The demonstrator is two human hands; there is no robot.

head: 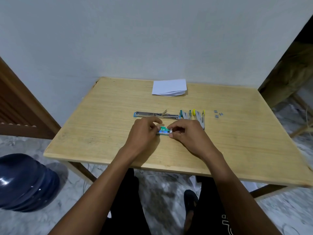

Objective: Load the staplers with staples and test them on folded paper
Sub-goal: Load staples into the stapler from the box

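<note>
Green and small, the staple box point(163, 130) lay on the pale wooden table point(94, 126), pinched at both ends. The left hand point(144, 131) curled its fingers on one end, and the right hand point(186, 133) nipped the white end between thumb and forefinger. Just beyond the grip a long metal stapler point(156, 115) with a blue base lay swung open, partly behind the knuckles. Beyond and right of the grip lay small staplers point(193, 115), teal and yellow tipped; further right, well apart, lay loose staple strips point(218, 114). Far beyond, white folded paper point(169, 87) lay near the wall. Low to the left, a glossy dark blue jug point(25, 182) sat on the floor.
</note>
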